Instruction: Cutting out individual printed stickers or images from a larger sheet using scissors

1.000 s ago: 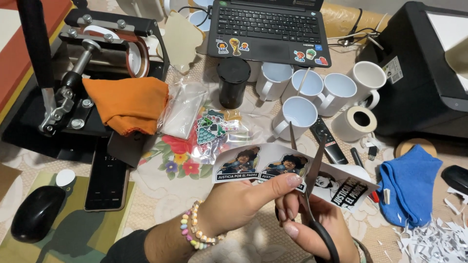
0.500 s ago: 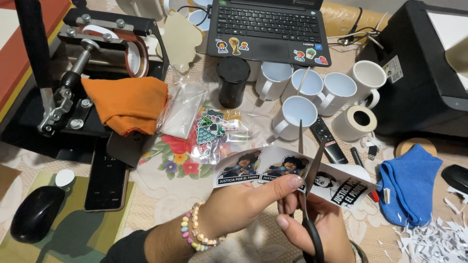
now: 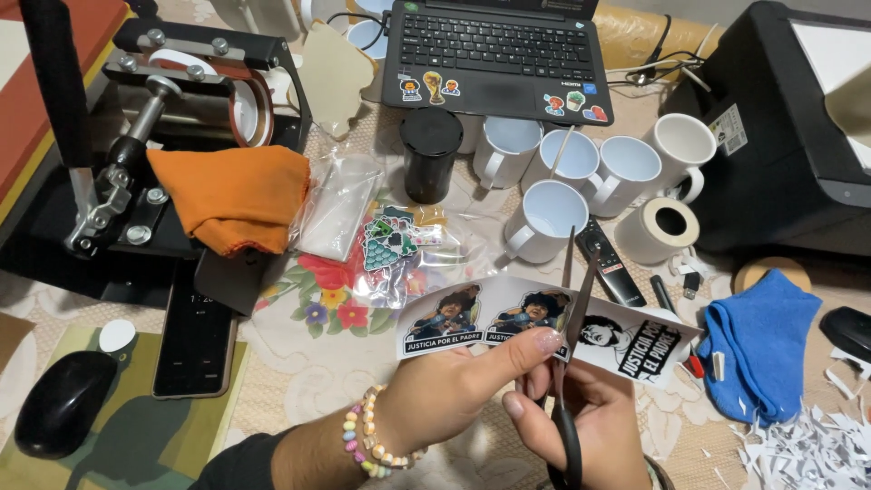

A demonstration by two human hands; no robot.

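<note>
My left hand, with a bead bracelet at the wrist, pinches the near edge of a printed paper strip that carries several picture designs. My right hand grips black-handled scissors; the blades stand open and point away from me, straddling the strip between the middle picture and the black-and-white one at the right. The strip hangs just above the tablecloth, in front of a group of white mugs.
A mug heat press with an orange cloth stands at the left, a laptop at the back, a black printer at the right. Nearby lie a black cup, tape roll, remote, blue cloth, paper scraps, phone, mouse.
The scissors have shifted slightly left along the strip and their blades have spread a little. My left hand keeps its pinch on the paper.
</note>
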